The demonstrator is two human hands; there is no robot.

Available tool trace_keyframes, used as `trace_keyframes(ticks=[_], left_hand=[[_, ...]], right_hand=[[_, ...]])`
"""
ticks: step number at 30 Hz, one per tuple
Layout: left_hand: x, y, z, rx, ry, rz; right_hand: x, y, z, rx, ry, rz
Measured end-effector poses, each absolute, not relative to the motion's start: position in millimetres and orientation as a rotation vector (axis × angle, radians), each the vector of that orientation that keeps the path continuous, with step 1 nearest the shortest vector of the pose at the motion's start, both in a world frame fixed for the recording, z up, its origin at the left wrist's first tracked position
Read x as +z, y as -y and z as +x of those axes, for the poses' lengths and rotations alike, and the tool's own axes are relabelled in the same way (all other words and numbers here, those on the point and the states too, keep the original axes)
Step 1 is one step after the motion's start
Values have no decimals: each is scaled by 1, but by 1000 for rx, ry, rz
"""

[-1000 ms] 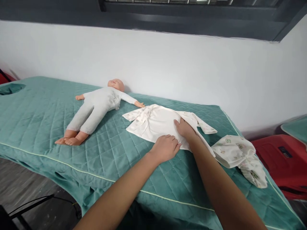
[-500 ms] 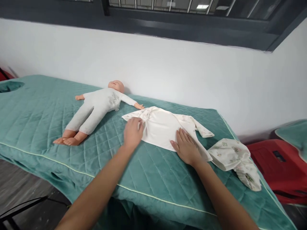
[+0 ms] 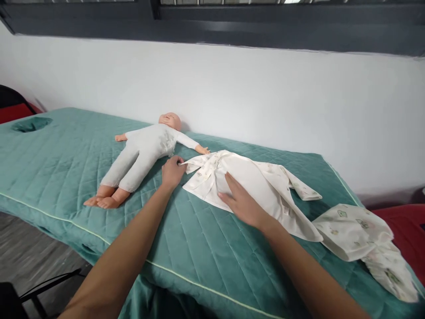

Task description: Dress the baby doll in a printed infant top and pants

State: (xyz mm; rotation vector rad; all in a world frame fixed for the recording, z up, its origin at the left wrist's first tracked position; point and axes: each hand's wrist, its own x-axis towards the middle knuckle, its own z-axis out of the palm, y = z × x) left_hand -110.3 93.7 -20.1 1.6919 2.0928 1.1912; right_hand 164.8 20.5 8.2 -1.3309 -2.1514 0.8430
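Observation:
A white baby shirt [image 3: 259, 186] with a faint print lies spread on the green quilted bed [image 3: 66, 159]. My left hand [image 3: 172, 170] pinches the tip of the shirt's left sleeve, close to the doll's outstretched arm. My right hand [image 3: 242, 204] lies flat with fingers stretched out on the shirt's body. A baby doll [image 3: 142, 153] in a pale suit lies on its back to the left of the shirt, head toward the wall.
A second printed white garment [image 3: 361, 237] lies crumpled at the bed's right end. A red object [image 3: 405, 221] stands beyond that end. The white wall runs behind the bed, and a face hole [image 3: 31, 124] opens at the bed's far left.
My left hand moved from the shirt's lower hem up to the left sleeve and closed on its tip. My right hand slid left across the shirt. The camera shifted left.

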Motion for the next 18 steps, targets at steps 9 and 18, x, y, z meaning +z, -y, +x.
trace_keyframes(ticks=[9, 18], left_hand=[[-26, -117, -127, 1682, -2016, 1916], [-20, -88, -97, 1254, -1841, 2408]], right_hand=[[-19, -150, 109, 1115, 1151, -1370], [-14, -139, 116, 1296, 1029, -1173]])
